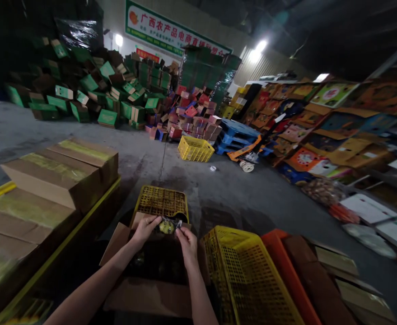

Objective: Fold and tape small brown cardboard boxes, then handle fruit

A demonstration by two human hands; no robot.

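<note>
Between my hands is a yellow-green fruit (166, 226) in a clear plastic wrapper; its exact kind is too small to tell. My left hand (146, 229) pinches the wrapper on one side. On the other side, my right hand (187, 243) has its fingers closed on the plastic. Both hands are above an open cardboard box (147, 295), whose flaps are spread outward. Inside the box it is dark, and a few wrapped round items show only faintly.
Taped cartons (52, 174) are stacked at left. An upturned yellow crate (161, 201) lies beyond the box, with another yellow crate (249, 271) at right beside an orange crate (279, 243). Farther off are a third yellow crate (195, 150), a pallet jack (247, 155) and heaped green boxes (108, 118).
</note>
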